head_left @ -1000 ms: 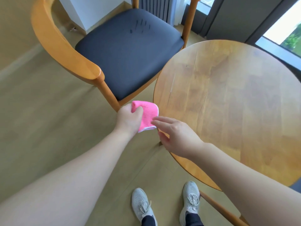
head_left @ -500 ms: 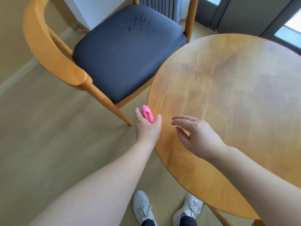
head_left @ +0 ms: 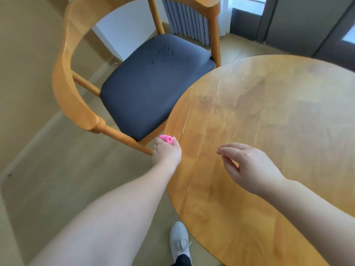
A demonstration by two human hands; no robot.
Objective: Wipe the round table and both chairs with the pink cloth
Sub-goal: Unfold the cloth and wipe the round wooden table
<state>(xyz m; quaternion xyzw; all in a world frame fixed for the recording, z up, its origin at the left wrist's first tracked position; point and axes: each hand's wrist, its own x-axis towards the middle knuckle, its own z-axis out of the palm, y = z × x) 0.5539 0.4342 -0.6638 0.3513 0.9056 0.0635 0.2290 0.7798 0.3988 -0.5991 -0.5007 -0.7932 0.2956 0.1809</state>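
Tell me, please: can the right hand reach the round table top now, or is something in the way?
Probably yes. The right hand hangs open over the round table, and nothing lies beneath it. The left hand grips the pink cloth at the table's edge, off to the side.

Left arm stretched forward, left hand (head_left: 167,153) fisted around a bunched cloth (head_left: 166,139), right arm reaching in from the right, right hand (head_left: 249,166) hovering palm down, fingers (head_left: 228,149) loosely extended
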